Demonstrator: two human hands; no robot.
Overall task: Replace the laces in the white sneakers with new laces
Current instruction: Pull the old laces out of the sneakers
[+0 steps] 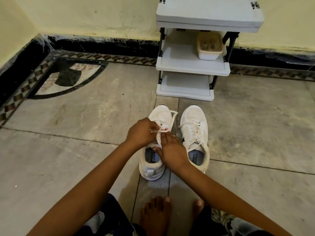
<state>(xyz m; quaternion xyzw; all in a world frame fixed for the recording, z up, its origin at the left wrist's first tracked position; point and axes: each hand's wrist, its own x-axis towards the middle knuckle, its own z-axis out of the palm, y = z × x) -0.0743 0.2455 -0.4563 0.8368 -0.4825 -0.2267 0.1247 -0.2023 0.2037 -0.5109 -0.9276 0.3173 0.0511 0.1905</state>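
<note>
Two white sneakers stand side by side on the floor, toes pointing away from me. The left sneaker [154, 169] has a white lace [173, 117] looping out over its toe. My left hand [140, 132] pinches that lace above the tongue. My right hand [172, 151] lies across the sneaker's middle, fingers on the same lace, thumb at the collar. The right sneaker [196, 133] is fully laced and untouched. Both hands hide most of the left sneaker's eyelets.
A white three-tier shoe rack [192, 68] stands against the wall just beyond the sneakers, with a white tub [209, 48] on its middle shelf. My bare feet [156, 217] rest on the stone floor near the bottom edge. A black patterned border runs along the walls.
</note>
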